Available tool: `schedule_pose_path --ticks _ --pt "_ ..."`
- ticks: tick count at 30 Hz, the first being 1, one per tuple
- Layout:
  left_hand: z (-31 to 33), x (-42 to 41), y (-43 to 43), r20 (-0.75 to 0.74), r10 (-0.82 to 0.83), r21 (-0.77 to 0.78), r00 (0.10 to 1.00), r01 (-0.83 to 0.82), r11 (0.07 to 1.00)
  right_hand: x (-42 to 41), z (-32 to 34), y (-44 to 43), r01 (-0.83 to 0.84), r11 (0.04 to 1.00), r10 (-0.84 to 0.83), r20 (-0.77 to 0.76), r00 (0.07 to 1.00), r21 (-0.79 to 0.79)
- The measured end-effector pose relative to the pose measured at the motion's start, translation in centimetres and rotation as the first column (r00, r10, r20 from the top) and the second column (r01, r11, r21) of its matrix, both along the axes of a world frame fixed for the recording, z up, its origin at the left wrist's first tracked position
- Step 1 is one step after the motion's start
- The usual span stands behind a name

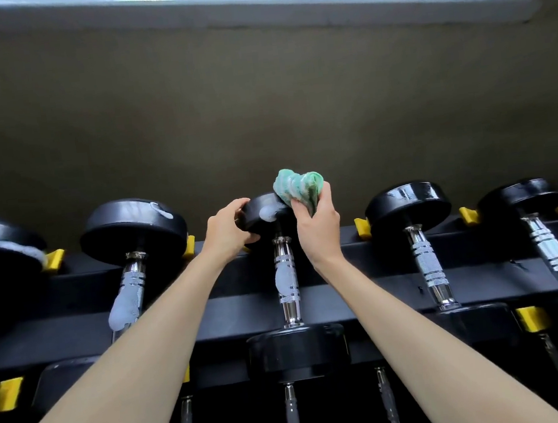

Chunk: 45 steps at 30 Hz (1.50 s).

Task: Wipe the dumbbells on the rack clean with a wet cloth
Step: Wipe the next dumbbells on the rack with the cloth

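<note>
Fingers (299,209) of the right hand (319,229) are curled tight round a bunched green-and-white cloth (297,185), pinching it against the thumb so that a wad sticks out above the fist. That wad touches the upper right edge of the far head (261,218) of the middle dumbbell (288,300). The left hand (226,232) grips the same head from the other side, fingers over the top and thumb beneath, probably to stop it rolling in its cradle while the cloth rubs. A white foamy smear (267,213) sits on the head just beside the cloth, and another on the knurled handle, so this dumbbell looks only part cleaned. It lies across the black rack (348,293) between yellow saddles (362,227), its handle pointing toward the person. The left neighbour (133,226) also carries white patches. The right neighbour (407,204) shines bare, so it is likely done.
</note>
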<state>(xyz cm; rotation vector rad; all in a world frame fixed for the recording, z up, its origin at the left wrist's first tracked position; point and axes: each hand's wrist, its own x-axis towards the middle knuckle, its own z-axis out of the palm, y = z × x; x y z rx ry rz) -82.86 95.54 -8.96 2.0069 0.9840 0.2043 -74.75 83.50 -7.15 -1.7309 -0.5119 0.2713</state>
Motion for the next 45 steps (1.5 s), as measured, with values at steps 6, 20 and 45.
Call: schedule_pose_path --ticks 6,20,45 --pt "0.1 -0.5 0.5 0.032 0.011 -0.195 0.999 -0.004 0.981 -0.3 1.0 1.5 -0.245 0.951 0.281 0.195 0.94 -0.19" --pt "0.6 -1.9 0.0 0.038 0.15 -0.286 0.988 -0.133 0.949 0.8 2.1 -0.5 -0.518 0.794 0.568 0.085 0.818 -0.319" --pt "7.3 -1.8 -5.0 0.291 0.014 -0.632 0.957 0.181 0.753 1.3 3.8 -6.6 -0.132 0.892 0.438 -0.754 0.489 0.433"
